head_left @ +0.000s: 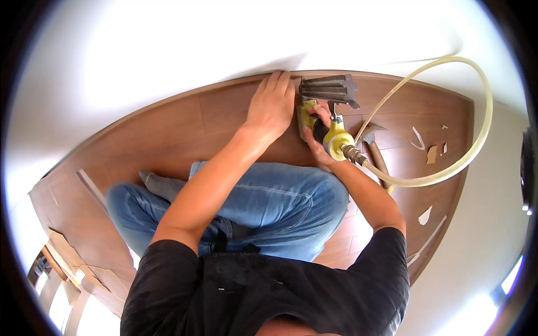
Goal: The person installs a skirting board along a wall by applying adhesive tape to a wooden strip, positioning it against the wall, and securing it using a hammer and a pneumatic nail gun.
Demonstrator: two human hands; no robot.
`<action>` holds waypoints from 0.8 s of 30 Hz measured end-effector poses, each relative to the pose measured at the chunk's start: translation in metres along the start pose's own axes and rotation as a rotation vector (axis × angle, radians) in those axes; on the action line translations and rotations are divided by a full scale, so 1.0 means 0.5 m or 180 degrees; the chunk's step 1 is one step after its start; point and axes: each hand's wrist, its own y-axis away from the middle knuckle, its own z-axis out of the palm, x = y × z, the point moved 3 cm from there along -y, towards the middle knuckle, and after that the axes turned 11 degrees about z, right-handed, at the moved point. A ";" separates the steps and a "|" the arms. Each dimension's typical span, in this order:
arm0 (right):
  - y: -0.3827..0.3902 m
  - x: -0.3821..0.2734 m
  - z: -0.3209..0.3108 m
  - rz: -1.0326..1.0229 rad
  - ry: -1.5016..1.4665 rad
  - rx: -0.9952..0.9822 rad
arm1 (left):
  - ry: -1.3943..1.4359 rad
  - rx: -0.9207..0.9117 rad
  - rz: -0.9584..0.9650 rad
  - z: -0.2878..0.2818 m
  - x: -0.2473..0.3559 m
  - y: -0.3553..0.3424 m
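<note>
From the head view, I sit on the brown floor [174,120] with my legs folded in jeans [274,193], close to the white wall [196,45]. My left hand [273,102] is flat and unclenched, fingers straight and together, its tips at the brown trim [224,85] along the wall's foot; the palm's underside is hidden. My right hand [320,139] is wrapped around the nailer [337,136], which is just right of my left hand, its dark magazine beside the trim. I cannot tell whether its nose touches the trim. From its fitting, the pale hose [486,101] loops out to the right and back toward the floor. The hammer [376,154] lies near my right forearm, partly behind the hose. Farther right, well apart from my hands, lie scraps [431,154]; cardboard [66,246] lies at the far left.
</note>
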 end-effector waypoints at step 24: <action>-0.002 0.006 0.013 0.0540 -0.0420 -0.0145 | -0.0103 -0.0180 0.0122 0.050 0.014 -0.020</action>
